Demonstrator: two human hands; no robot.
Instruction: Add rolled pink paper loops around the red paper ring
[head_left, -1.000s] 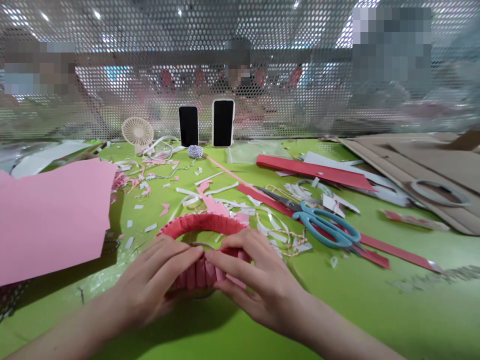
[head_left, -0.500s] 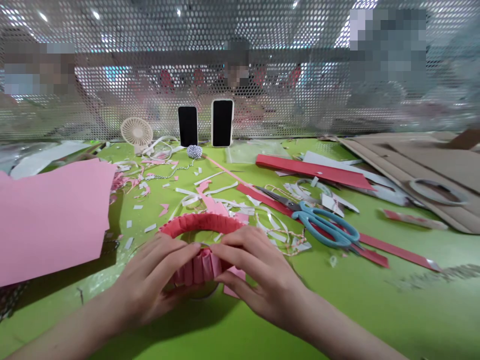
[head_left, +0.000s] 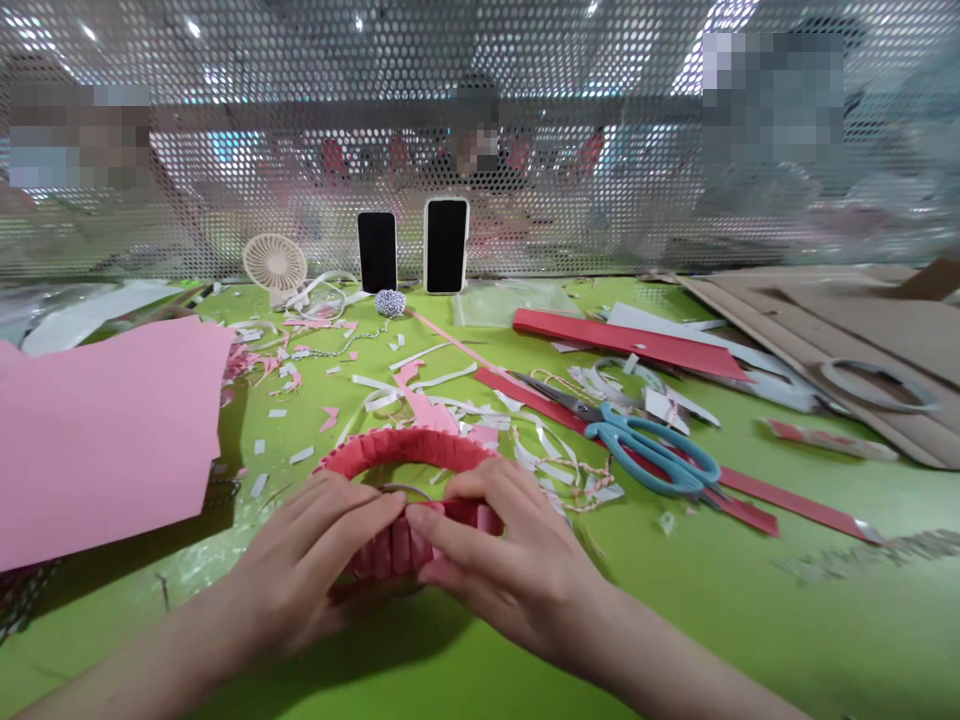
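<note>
A ring of pleated red and pink paper is held above the green table near its front. My left hand is closed on the ring's near left side, thumb and fingertips on the pleats. My right hand pinches the near edge from the right, its fingertips almost touching those of the left. The inner side of the near wall is mostly hidden by my fingers. Just beyond the ring lie pink paper scraps and white strips.
Blue-handled scissors lie on red paper strips at right. Pink sheets are at left. Two phones and a small fan stand by the perforated metal screen. Cardboard with a tape roll lies far right.
My right fingertips have shifted slightly left along the pleated near edge, closer to my left fingertips. The ring has turned or shifted a little; the other table items stay put.
</note>
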